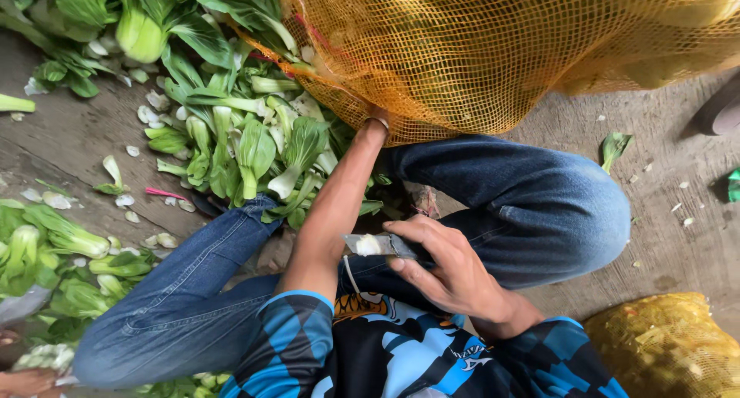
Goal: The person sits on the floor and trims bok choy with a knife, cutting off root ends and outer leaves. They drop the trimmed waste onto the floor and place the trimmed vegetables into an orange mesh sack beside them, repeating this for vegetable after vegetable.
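My left arm reaches forward and my left hand point(375, 126) disappears under the edge of a big orange mesh sack point(493, 43); only the wrist shows, so its grip is hidden. My right hand point(447, 263) rests near my lap and holds a small knife point(374, 245) with a bit of white stem on the blade. A heap of green bok choy point(247, 136) lies on the ground just left of my left arm, between my knees and the sack.
I sit on a concrete floor in blue jeans point(539, 205). More bok choy point(54, 251) and cut stem scraps point(154, 112) lie at the left. A second yellow mesh sack point(671, 348) sits at the lower right. A loose leaf point(615, 146) lies at the right.
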`<state>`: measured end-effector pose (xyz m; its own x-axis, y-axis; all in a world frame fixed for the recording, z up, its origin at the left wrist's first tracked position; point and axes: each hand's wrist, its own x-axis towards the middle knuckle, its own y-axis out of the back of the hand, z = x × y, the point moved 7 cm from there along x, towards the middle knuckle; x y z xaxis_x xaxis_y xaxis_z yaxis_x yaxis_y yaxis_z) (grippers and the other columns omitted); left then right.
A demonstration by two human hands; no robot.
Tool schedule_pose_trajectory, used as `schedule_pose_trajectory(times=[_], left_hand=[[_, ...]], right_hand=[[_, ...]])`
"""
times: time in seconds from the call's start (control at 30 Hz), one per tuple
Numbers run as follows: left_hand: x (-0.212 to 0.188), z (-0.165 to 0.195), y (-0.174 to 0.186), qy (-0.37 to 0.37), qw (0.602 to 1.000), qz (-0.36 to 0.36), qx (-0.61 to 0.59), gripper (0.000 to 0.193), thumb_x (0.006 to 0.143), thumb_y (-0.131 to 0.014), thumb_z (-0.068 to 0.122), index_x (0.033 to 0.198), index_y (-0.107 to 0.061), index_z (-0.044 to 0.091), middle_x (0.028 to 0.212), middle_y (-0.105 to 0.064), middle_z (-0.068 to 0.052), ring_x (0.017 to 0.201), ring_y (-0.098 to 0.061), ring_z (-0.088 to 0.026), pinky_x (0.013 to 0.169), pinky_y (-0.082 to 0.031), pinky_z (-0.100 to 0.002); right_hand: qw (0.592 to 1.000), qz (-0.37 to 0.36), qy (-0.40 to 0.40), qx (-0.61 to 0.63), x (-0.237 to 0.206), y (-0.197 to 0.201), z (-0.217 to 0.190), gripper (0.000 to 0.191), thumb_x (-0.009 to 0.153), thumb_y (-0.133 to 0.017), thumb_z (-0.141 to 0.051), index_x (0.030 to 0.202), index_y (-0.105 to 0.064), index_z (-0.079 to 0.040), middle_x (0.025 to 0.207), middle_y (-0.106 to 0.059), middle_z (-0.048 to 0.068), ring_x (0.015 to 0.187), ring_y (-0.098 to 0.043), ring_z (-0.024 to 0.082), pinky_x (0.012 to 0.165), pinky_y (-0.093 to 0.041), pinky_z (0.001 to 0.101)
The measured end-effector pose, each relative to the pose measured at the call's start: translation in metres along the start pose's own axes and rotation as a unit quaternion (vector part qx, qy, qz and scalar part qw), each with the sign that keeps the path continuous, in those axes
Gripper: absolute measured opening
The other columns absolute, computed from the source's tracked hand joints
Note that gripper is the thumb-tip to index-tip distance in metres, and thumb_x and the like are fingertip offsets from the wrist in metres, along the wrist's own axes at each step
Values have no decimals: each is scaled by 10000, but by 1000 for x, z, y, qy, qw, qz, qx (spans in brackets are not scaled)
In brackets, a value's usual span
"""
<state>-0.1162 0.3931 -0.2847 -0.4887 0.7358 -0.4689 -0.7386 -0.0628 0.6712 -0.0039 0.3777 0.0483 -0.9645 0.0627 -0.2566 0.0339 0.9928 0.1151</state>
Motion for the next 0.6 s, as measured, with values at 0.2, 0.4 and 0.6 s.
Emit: schedule_pose_trajectory(times=[0.2, 0.4, 0.6], left_hand=[[1, 22, 3, -1, 1000, 24, -16, 366, 1012, -516, 237, 1334, -612, 95, 1328, -654, -167, 1207, -636, -341, 1029, -504, -433], [4, 29, 16, 14, 998, 58, -35, 372, 1031, -497, 265, 1350, -602, 106, 1358, -641, -163, 1234, -622, -343, 1050, -495, -438], [-10, 12, 18, -3, 996, 57, -74, 378, 1050, -478, 293, 1365, -591, 117, 1389, -628, -159, 1260, -608, -344, 1070, -487, -443]], right_hand=[[1000, 15, -8, -18, -4, -17, -2, 429, 934, -724, -72, 1328, -575, 8, 1008, -665, 153, 871, -665, 288, 782, -529, 365], [998, 37, -23, -54, -4, -19, 3, 412, 918, -721, -58, 1303, -596, 20, 1014, -661, 150, 881, -656, 260, 820, -532, 340], [997, 48, -11, -54, -6, -23, 2, 394, 938, -706, -48, 1306, -582, 25, 1038, -682, 128, 907, -672, 210, 846, -534, 302]])
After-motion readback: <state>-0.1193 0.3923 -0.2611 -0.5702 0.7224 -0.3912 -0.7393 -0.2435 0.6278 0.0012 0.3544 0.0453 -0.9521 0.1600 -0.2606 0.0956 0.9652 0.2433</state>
